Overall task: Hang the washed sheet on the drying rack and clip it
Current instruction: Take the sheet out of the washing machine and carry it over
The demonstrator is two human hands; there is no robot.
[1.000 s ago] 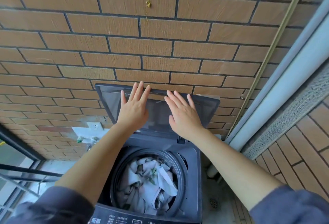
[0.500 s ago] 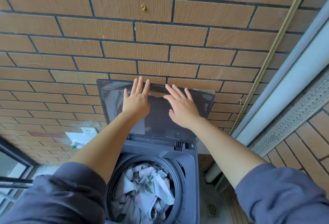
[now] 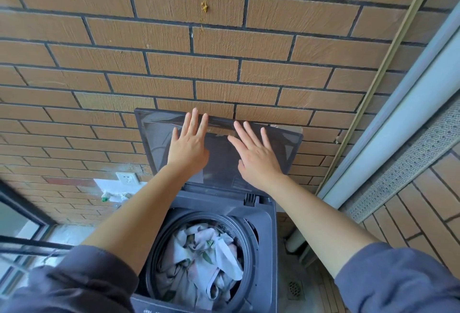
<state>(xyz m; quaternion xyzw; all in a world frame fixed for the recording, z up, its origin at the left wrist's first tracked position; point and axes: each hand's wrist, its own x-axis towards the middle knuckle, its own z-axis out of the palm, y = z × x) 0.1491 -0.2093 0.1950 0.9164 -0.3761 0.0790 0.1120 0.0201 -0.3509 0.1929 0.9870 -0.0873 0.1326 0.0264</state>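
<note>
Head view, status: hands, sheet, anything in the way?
Left hand, right hand open, flat on raised dark grey washer lid. Crumpled pale leaf-print sheet in the drum, untouched. Drum mouth unobstructed; drying rack not in view.

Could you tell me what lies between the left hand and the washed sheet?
In the head view, left hand and sheet are separated by the lower part of the raised lid, the washer's top panel and the drum rim.

Rear: brown brick wall (image 3: pixel 224 39), dark grout, daylight-lit. Wall socket (image 3: pixel 127 178) low left. Dark window frame (image 3: pixel 22 203) at left edge. Grey door frame (image 3: pixel 398 126) runs diag. at right, perforated strip (image 3: pixel 410 163) beside it. Floor drain (image 3: pixel 295 289) bottom right.
</note>
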